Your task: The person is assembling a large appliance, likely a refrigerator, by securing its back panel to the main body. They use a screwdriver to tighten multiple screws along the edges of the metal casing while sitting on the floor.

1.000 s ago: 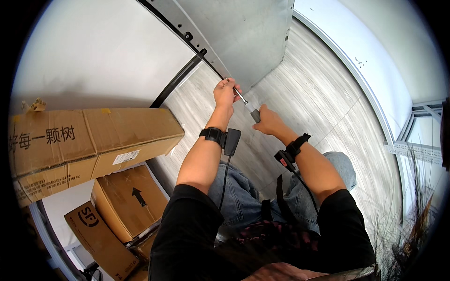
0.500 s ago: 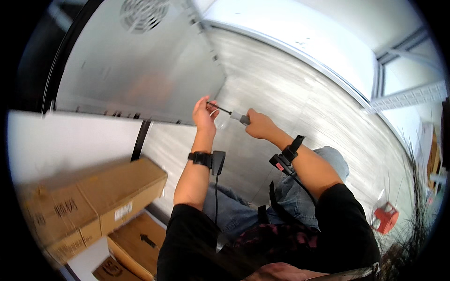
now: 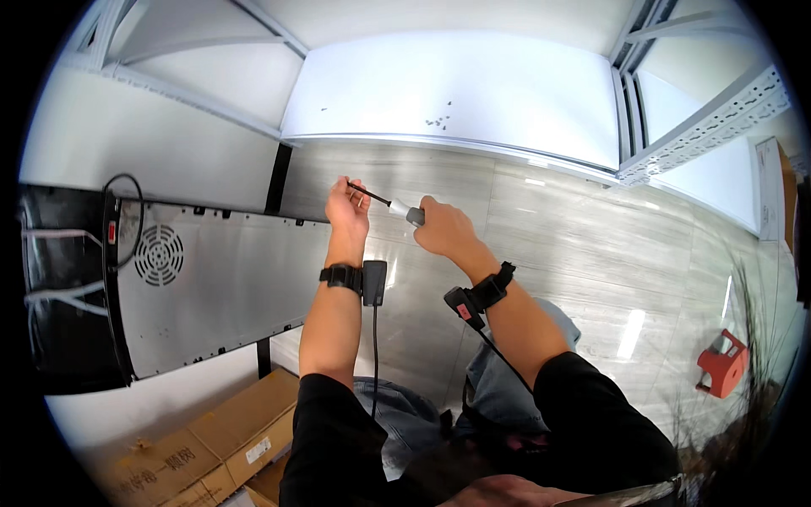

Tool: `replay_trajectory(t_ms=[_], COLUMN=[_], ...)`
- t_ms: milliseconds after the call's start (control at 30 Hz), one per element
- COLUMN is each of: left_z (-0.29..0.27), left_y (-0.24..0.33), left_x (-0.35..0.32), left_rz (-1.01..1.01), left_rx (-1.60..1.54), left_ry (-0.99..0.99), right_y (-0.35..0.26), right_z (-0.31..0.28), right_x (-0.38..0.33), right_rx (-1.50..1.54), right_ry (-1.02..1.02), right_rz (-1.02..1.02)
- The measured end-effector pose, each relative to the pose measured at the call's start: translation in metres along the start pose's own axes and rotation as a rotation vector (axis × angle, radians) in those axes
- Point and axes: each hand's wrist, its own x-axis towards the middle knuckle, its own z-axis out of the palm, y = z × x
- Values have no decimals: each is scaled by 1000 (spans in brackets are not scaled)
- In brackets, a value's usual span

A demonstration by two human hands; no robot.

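My right hand (image 3: 445,230) is closed round the grey handle of a screwdriver (image 3: 406,212), which has a pale collar and a thin black shaft. The shaft points to the left and slightly away from me. My left hand (image 3: 348,209) has its fingers curled at the tip of that shaft; anything small between them is too tiny to make out. Left of my left hand lies a large metal casing (image 3: 228,283) with a round slotted vent and a black end, and neither hand touches it.
Cardboard boxes (image 3: 228,431) are stacked at the lower left. White shelf boards (image 3: 456,97) on grey metal posts run along the far side, with small dark bits on one board. A red tool-like object (image 3: 723,365) rests on the wood-look floor (image 3: 557,228) at the right.
My view has swung round, so the metal casing now sits lower left and more of the shelving shows. Both hands keep their hold on the screwdriver, slightly further left in the picture.
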Motion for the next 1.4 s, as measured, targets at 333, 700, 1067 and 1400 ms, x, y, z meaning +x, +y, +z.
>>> replay_trajectory(t_ms=[333, 700, 1067, 1400], left_z=[88, 180, 198, 153], left_y=[-57, -174, -208, -178], left_x=[31, 127, 148, 145], left_rz=[112, 510, 833, 830], left_rx=[368, 1037, 1540, 1273], left_ry=[-42, -305, -353, -360], right_y=[64, 125, 132, 128], right_z=[-32, -87, -88, -74], right_x=[40, -25, -56, -29], right_rx=[80, 18, 50, 56], right_ry=[178, 441, 538, 363], right_rz=[128, 361, 429, 309])
